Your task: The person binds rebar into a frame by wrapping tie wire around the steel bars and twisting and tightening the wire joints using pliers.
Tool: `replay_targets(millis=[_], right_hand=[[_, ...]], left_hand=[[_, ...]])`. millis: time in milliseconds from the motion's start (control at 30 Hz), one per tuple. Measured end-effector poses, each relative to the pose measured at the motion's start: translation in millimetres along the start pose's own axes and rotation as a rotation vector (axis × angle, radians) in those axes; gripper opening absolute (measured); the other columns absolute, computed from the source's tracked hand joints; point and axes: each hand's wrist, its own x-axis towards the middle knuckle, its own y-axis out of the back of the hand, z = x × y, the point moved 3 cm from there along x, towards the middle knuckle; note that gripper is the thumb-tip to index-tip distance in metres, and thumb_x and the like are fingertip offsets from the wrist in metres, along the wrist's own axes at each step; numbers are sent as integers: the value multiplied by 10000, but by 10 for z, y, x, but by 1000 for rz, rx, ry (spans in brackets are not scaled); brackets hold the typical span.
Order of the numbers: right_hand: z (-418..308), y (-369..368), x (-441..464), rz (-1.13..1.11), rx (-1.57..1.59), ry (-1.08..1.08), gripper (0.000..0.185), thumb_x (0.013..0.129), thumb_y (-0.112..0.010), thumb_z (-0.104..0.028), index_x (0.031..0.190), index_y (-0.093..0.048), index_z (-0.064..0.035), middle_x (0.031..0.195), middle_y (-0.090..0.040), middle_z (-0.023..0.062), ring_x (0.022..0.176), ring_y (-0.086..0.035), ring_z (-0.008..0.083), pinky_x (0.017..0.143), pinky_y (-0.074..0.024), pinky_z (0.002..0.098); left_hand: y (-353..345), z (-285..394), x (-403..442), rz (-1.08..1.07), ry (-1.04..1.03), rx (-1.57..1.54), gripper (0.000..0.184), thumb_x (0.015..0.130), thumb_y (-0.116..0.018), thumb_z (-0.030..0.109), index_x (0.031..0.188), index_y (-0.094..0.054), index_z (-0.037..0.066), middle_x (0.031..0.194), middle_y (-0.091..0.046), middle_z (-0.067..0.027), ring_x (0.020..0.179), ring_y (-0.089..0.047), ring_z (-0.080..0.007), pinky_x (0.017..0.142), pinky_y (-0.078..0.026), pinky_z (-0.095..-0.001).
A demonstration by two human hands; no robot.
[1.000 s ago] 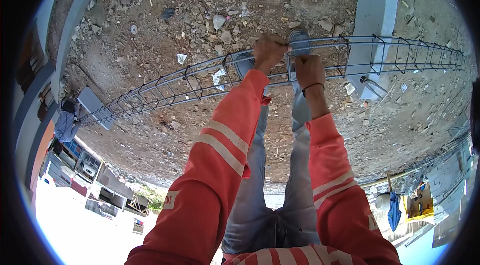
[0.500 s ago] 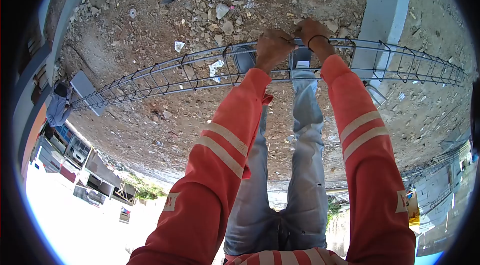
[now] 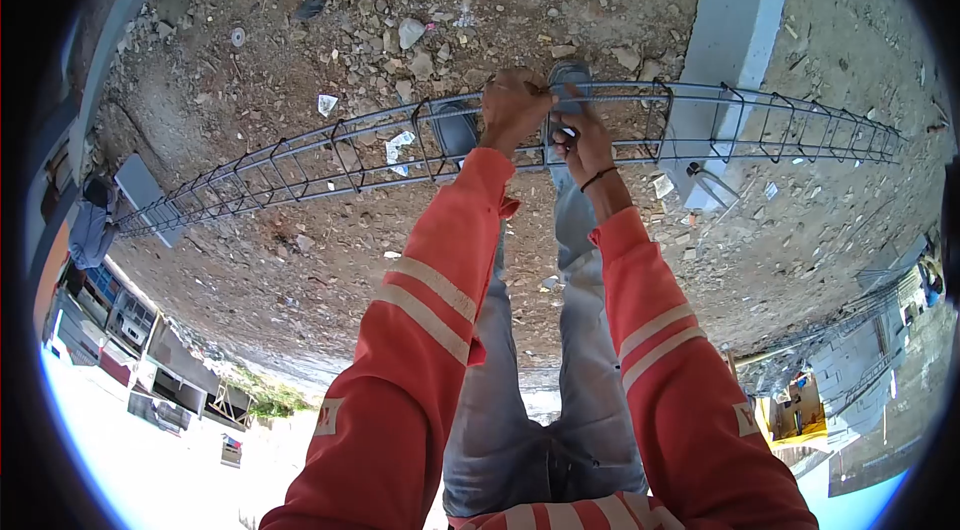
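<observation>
A long rebar cage (image 3: 624, 84) of straight bars and square stirrups runs crosswise in front of my legs. My left hand (image 3: 513, 112) is closed at its far top bar, beside a stirrup. My right hand (image 3: 586, 142) is just to the right, over the space between the bars, its fingers curled. A small dark thing shows at those fingers, too small to name. Both my shoes, the left shoe (image 3: 456, 133) and the right shoe (image 3: 568, 76), are seen around the bars.
A grey block (image 3: 712, 40) lies beneath the cage on the right, with a dark two-legged tool (image 3: 712, 180) near its lower end. Another grey slab (image 3: 140, 180) is under the cage's left end, where a person (image 3: 92, 228) crouches. Stones and rubble (image 3: 420, 35) cover the ground.
My right hand has come off the far bar and moved back toward me, turning with its fingers curled. My left hand stays at the far bar. The view has shifted slightly.
</observation>
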Motion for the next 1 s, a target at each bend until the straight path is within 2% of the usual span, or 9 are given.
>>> replay_targets(millis=[67,200,367,467,600,667,767,867,1000], right_hand=[[43,-4,232,-197,135,179,522,863,-486,-65,1380,-503,-141,812,-580,-8,538,-428,80,466,-364,238],[109,119,467,-304,56,20,330,886,-468,-71,1197,-563,-126,768,-529,-18,524,-390,61,458,-331,229],[-36,91,312,-168,-567,230,122,871,-541,-155,884,-645,-92,623,-542,8,521,-484,92,445,-363,284],[27,152,353,142,-918,693,338,832,-697,-342,943,-679,-23,687,-632,128,619,-620,305,537,-434,463],[161,122,269,445,-1159,692,242,803,-712,-278,851,-688,-42,726,-632,132,677,-624,320,685,-480,439],[105,-7,-122,639,-1292,1153,187,828,-719,-290,843,-692,-105,746,-655,157,699,-630,366,815,-443,498],[-20,-81,-380,565,-1377,1325,112,838,-704,-246,813,-693,-137,753,-661,170,712,-631,373,907,-389,515],[-161,-113,-441,258,-1421,1036,119,844,-688,-226,815,-677,-110,763,-666,178,733,-641,394,813,-459,500],[-469,-270,-657,204,-1560,785,131,850,-671,-204,809,-668,-80,746,-665,181,736,-655,396,693,-510,489]], left_hand=[[-5,-35,-5,-4,13,-3,265,641,-816,275,838,-757,107,796,-737,-109,802,-719,-277,745,-560,-380],[-14,-47,-31,53,48,36,304,640,-841,291,846,-754,86,808,-744,-100,777,-720,-239,730,-556,-350],[7,28,-77,86,82,47,345,625,-865,315,847,-766,69,773,-739,-95,724,-712,-212,714,-553,-326],[23,56,-99,91,140,28,255,591,-877,278,765,-770,126,770,-742,-74,757,-720,-248,724,-557,-346],[-9,-26,-62,69,141,-2,221,609,-874,271,748,-768,135,764,-742,-58,736,-715,-233,726,-548,-345],[-26,-16,-90,57,135,-3,209,614,-872,267,744,-767,141,765,-743,-52,729,-712,-227,725,-545,-346],[-12,-7,-77,35,158,-68,183,628,-862,258,745,-765,157,754,-739,-36,736,-702,-211,734,-505,-351],[-8,-2,-126,71,70,11,236,661,-851,246,821,-764,96,775,-740,-48,711,-706,-184,672,-540,-303],[-16,3,-174,88,2,-65,189,684,-805,188,842,-758,94,800,-740,-56,751,-713,-207,705,-544,-323]])
